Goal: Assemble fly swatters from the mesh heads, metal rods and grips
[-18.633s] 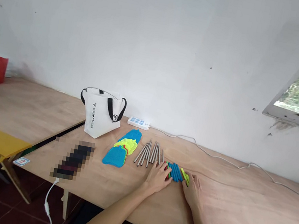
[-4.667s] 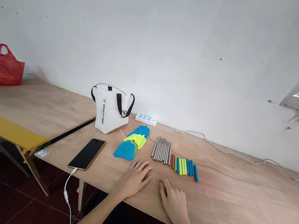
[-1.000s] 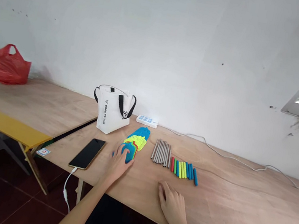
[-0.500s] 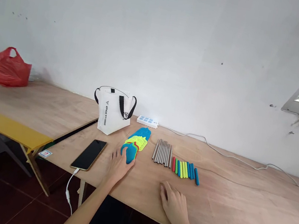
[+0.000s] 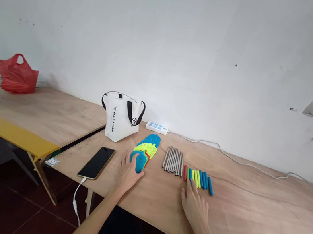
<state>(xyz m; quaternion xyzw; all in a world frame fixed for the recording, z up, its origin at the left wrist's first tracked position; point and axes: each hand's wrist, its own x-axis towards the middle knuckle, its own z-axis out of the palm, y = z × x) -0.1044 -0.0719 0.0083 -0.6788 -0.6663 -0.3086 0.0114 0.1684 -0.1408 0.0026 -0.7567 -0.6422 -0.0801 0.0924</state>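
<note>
1. the step in hand, as i read it: the left hand point(image 5: 127, 173) is taking the nearest blue mesh swatter head point(image 5: 138, 162) from the near end of the overlapping row of swatter heads point(image 5: 147, 147). the right hand point(image 5: 195, 209) reaches for the coloured sticks point(image 5: 203, 180).
2. the blue mesh swatter head is tipped up on its edge at the front of that row, between the phone point(image 5: 97, 157) and the metal rods point(image 5: 173, 161). it touches the red and yellow heads just behind it.
3. left grip: it is closed on the near edge of the blue head, with the outer fingers splayed toward the phone.
4. right grip: released. the palm is down on the worktop point(image 5: 252, 226), and the fingertips point(image 5: 190, 182) touch the near ends of the green and yellow sticks. it holds nothing.
5. judgement: freeing the blue head calls for a lift up and back, so the yellow and red heads do not drag along. taking one stick from that tight row calls for a narrow pinch, or the neighbours will roll.
6. behind the row stand a white tote bag point(image 5: 121, 118) and a power strip point(image 5: 157, 127).
</note>
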